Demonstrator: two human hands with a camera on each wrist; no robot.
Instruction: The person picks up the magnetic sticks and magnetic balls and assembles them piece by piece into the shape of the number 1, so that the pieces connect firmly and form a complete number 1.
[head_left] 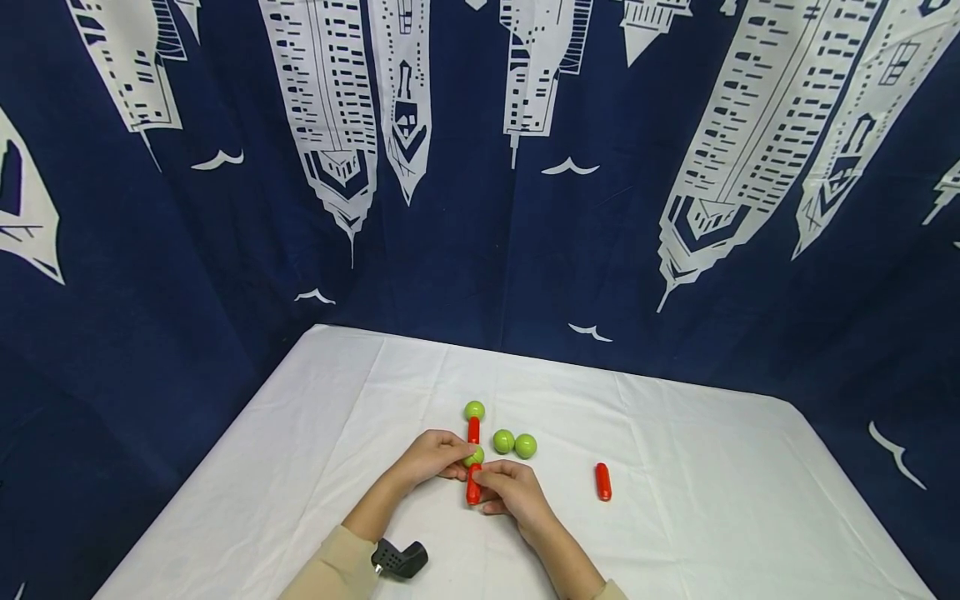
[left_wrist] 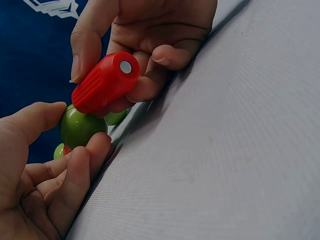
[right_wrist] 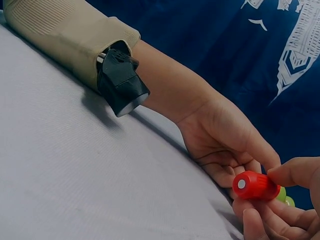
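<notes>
My left hand (head_left: 435, 456) pinches a shiny green ball (left_wrist: 82, 127) between thumb and fingers. In my right hand (head_left: 517, 492) is a ridged red rod (left_wrist: 104, 84), gripped by thumb and fingers, its far end against that ball. A pale round disc shows on the rod's near end. Beyond the pinched ball, a second red rod (head_left: 473, 430) and another green ball (head_left: 474, 410) continue the same straight line in the head view. In the right wrist view, the fingers of both hands meet around the held red rod (right_wrist: 255, 186), hiding most of the pinched ball.
Two loose green balls, a left one (head_left: 503, 441) and a right one (head_left: 526, 446), lie side by side just right of the line. Farther right lies a separate red rod (head_left: 603, 482). White cloth (head_left: 712, 517) covers the table; a dark blue printed curtain (head_left: 465, 250) hangs behind.
</notes>
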